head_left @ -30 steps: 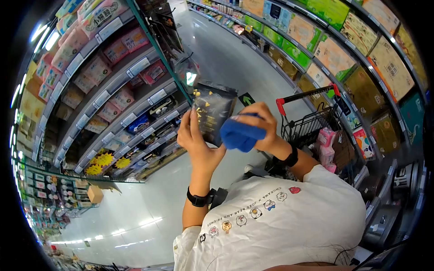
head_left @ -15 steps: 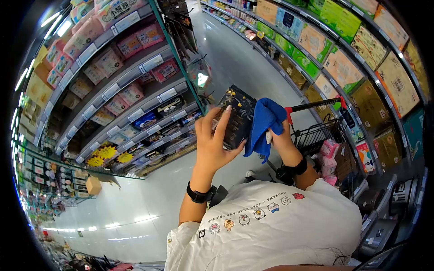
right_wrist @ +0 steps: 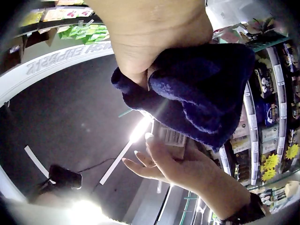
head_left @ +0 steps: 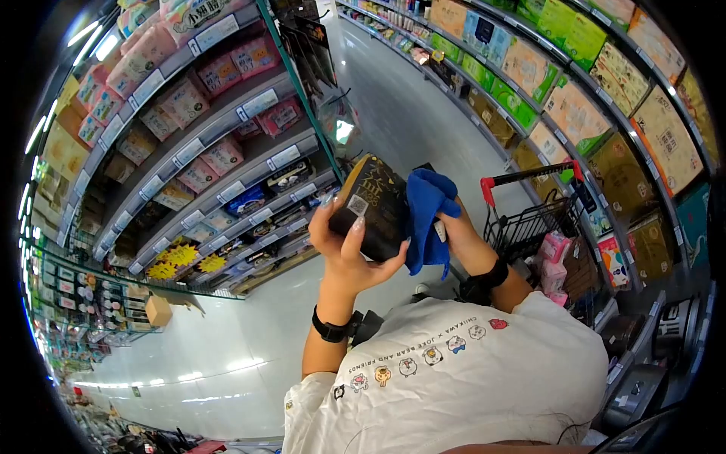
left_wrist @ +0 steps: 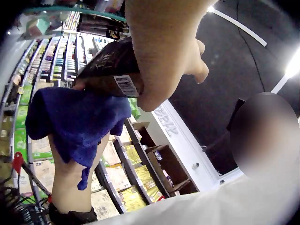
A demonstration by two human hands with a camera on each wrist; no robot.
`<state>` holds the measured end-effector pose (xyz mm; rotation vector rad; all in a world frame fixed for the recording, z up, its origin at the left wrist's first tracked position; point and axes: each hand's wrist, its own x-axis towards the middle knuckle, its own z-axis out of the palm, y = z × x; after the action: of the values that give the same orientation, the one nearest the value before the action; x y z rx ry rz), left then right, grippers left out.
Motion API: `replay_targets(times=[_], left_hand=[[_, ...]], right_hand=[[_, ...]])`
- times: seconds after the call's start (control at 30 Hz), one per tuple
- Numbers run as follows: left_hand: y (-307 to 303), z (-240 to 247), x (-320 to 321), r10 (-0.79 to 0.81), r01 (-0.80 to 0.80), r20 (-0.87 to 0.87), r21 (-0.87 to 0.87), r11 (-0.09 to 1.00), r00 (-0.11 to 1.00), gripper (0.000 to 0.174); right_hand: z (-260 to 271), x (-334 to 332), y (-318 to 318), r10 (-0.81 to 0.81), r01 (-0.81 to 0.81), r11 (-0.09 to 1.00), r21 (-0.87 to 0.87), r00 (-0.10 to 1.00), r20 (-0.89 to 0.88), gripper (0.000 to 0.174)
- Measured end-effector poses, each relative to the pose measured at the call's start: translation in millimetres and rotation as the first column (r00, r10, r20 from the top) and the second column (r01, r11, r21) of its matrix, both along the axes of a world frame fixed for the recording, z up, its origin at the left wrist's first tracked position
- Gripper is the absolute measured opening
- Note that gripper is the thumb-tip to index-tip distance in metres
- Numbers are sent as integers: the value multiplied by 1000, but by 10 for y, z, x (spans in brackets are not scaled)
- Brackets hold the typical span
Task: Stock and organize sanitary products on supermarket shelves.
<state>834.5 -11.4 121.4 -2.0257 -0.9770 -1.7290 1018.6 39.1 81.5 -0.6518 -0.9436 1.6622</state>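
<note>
In the head view, my left hand (head_left: 342,257) holds a black package with gold lettering (head_left: 384,198), thumb along the near edge and fingers on its left side. A white printed square shows on its face, and the left wrist view shows a barcode on one side of the same package (left_wrist: 110,77). At the package's right side, my right hand (head_left: 465,236) grips a blue cloth (head_left: 429,216) with a small white tag. The cloth lies against the package, its lower end hanging loose. In the right wrist view the cloth (right_wrist: 201,93) hides most of the package.
A shopping cart (head_left: 529,216) with a red-ended handle stands to the right, pink packs (head_left: 554,257) inside. Shelves of pink packs (head_left: 221,155) rise on the left. Tissue packs (head_left: 578,110) fill the right-hand shelving. An aisle floor (head_left: 393,91) runs ahead between them.
The package has turned so that a face with the printed square shows. The bunched cloth has been shaken looser, and my right hand has shifted right with it to the package's side.
</note>
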Motion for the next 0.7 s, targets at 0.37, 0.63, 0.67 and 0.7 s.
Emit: replay_targets(times=[0.37, 0.63, 0.67, 0.7], left_hand=[[89, 24, 44, -162, 158, 175, 39, 987, 971, 107], [165, -96, -22, -333, 385, 246, -210, 899, 910, 112], [153, -122, -32, -297, 355, 235, -265, 896, 925, 110], [149, -138, 2, -269, 343, 267, -285, 895, 925, 107]], right_hand=[[-113, -86, -2, 184, -182, 982, -58, 983, 28, 49], [-218, -140, 89, 225, -253, 951, 175, 960, 167, 46], [-188, -150, 79, 195, -231, 947, 225, 966, 169, 44], [-135, -160, 70, 167, -209, 939, 274, 971, 169, 43]])
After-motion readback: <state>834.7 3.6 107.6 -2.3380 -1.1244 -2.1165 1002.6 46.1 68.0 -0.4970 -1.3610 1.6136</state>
